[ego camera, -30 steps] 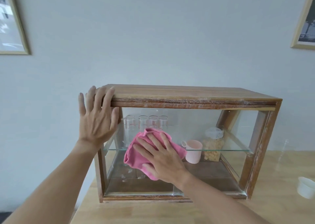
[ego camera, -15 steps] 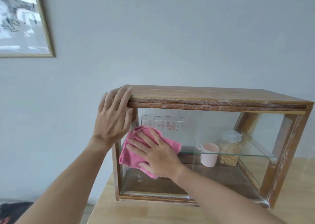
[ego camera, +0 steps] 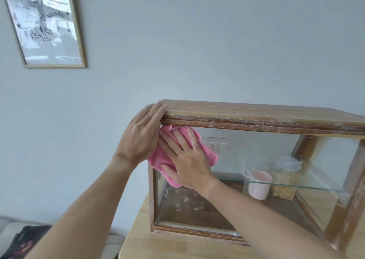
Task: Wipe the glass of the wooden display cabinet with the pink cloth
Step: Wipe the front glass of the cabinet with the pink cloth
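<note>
The cabinet (ego camera: 256,112) ran off the right edge, so its far end was cut off, and the stuff inside was hard to read through the glass (ego camera: 227,189): a pink mug (ego camera: 258,183), a jar (ego camera: 286,177) of something tan, a few clear glasses (ego camera: 217,145) at the back. The top-left corner of the pane was hidden behind the cloth (ego camera: 167,160) and both hands. The right hand (ego camera: 185,160) was flat, fingers spread wide, pressing the cloth against the upper left of the front glass, just under the top rail. The left hand (ego camera: 142,136) was open too, fingers together, laid over the cabinet's top-left corner and touching the cloth's edge. The cabinet sat on a table (ego camera: 158,245), long axis running left to right, glass front facing the camera.
</note>
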Tool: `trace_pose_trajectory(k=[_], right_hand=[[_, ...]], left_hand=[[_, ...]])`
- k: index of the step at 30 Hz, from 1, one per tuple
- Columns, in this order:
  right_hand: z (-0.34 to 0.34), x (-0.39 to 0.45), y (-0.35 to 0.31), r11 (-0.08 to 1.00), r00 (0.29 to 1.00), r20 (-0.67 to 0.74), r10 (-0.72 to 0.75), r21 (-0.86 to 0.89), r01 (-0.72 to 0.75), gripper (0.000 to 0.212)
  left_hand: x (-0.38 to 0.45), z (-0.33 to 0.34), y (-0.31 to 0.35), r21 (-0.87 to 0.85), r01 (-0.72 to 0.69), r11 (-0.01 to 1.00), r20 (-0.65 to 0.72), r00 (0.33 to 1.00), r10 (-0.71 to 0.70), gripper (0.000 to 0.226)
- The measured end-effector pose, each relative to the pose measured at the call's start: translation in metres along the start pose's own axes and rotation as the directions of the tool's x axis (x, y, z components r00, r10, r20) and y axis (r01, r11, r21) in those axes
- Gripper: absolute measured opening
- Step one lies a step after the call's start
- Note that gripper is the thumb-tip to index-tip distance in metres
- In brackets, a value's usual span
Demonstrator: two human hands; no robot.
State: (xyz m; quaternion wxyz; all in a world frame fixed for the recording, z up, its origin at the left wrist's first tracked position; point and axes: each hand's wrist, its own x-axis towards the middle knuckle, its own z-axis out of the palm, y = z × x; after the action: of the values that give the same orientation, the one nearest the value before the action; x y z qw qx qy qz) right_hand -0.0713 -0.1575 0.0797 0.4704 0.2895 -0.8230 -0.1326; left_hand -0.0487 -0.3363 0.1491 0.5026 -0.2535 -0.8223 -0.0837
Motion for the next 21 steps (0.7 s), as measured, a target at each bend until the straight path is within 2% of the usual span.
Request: trace_pose_trajectory(k=[3, 8, 10, 14, 19, 21], right_hand=[[0.003, 0.01, -0.011, 0.998, 0.999, 0.036, -0.03, -0.06, 0.032, 0.079], [0.004, -0.028, 0.008, 0.998, 0.997, 0.05, -0.063, -0.013, 0.064, 0.075], [0.002, -0.059, 0.032, 1.0, 0.999, 0.039, 0.004, -0.014, -0.004, 0.074], [-0.008, -0.108, 0.091, 0.96, 0.966, -0.007, 0.259, -0.107, -0.258, 0.081], [-0.003, -0.095, 0.081, 0.942, 0.946, -0.008, 0.325, -0.088, -0.325, 0.083], [0.003, -0.081, 0.065, 0.949, 0.952, -0.028, 0.304, -0.074, -0.306, 0.085]], left_hand=[[-0.002, 0.001, 0.005, 0.032, 0.032, 0.999, -0.002, 1.0, -0.031, 0.043], [-0.006, 0.009, 0.019, 0.126, 0.146, 0.981, 0.014, 0.989, -0.149, 0.055], [-0.006, 0.012, 0.022, 0.146, 0.186, 0.972, 0.02, 0.981, -0.191, 0.059], [-0.005, 0.015, 0.025, 0.162, 0.214, 0.963, 0.033, 0.974, -0.222, 0.063], [-0.004, 0.018, 0.029, 0.14, 0.24, 0.961, 0.006, 0.97, -0.244, 0.062], [-0.004, 0.019, 0.028, 0.14, 0.232, 0.963, -0.002, 0.972, -0.234, 0.062]])
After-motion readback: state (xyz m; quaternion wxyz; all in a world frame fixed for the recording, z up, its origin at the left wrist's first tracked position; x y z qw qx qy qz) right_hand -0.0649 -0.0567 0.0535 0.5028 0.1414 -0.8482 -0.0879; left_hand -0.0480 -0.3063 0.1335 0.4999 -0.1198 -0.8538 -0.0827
